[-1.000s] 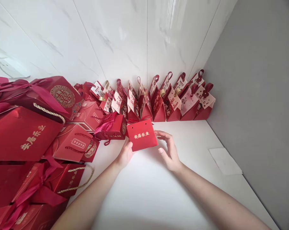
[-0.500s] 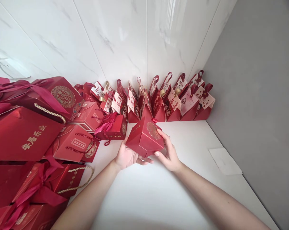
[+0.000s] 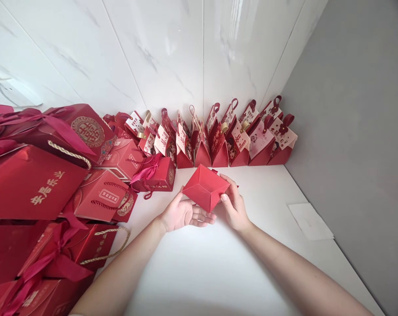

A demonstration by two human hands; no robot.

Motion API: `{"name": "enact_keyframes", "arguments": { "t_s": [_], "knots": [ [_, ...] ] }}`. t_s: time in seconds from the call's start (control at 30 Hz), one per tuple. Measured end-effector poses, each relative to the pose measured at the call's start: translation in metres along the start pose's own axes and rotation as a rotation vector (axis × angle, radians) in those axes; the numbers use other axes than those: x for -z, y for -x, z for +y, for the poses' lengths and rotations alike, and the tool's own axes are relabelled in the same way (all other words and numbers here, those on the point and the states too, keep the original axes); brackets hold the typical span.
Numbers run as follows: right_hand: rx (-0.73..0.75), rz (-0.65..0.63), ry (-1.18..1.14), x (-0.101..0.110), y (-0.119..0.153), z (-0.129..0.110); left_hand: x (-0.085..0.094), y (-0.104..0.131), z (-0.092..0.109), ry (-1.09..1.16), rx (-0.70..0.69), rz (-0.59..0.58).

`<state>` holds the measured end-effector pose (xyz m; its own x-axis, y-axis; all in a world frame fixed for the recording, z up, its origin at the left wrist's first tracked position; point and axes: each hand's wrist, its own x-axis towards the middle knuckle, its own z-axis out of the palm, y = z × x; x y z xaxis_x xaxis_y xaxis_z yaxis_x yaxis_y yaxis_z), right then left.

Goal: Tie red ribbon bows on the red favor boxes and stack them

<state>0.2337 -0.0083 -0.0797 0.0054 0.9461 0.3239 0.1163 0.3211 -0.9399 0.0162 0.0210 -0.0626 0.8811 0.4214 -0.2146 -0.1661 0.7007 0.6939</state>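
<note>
Between my hands, above the white table, is a small red gift box [image 3: 204, 188]. Its plain side with folded panels is turned towards me, and I cannot tell whether that side is closed. My right hand [image 3: 235, 206] grips its right corner, thumb in front and fingers behind. My left hand [image 3: 186, 213] cradles it palm up, with the thumb at the left corner and the fingers stretched beneath. A bit of dark red ribbon [image 3: 215, 171] shows behind the box.
Several red and cream gift boxes with strap handles [image 3: 240, 140] stand along the tiled wall [image 3: 172, 52]. Larger red boxes with ribbons and rope handles [image 3: 37, 184] are stacked at left. A white sheet [image 3: 311, 221] lies on the table [image 3: 192, 272] near the grey wall [image 3: 360, 131].
The gift box has been turned in my hands. Its gold round emblem no longer shows, and the plain folded side now faces me. It has shifted slightly right.
</note>
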Motion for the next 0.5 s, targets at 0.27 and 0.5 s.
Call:
{"name": "enact_keyframes", "arguments": {
  "t_s": [0.27,0.5],
  "knots": [
    [0.063,-0.025,0.005,0.0,0.0005,-0.0036,-0.0054,-0.0029,-0.0021,-0.006,-0.129,0.125],
    [0.013,-0.048,-0.122,-0.0014,-0.004,-0.0005,-0.0027,-0.0002,-0.0066,-0.37,-0.587,0.432]
  ]
}}
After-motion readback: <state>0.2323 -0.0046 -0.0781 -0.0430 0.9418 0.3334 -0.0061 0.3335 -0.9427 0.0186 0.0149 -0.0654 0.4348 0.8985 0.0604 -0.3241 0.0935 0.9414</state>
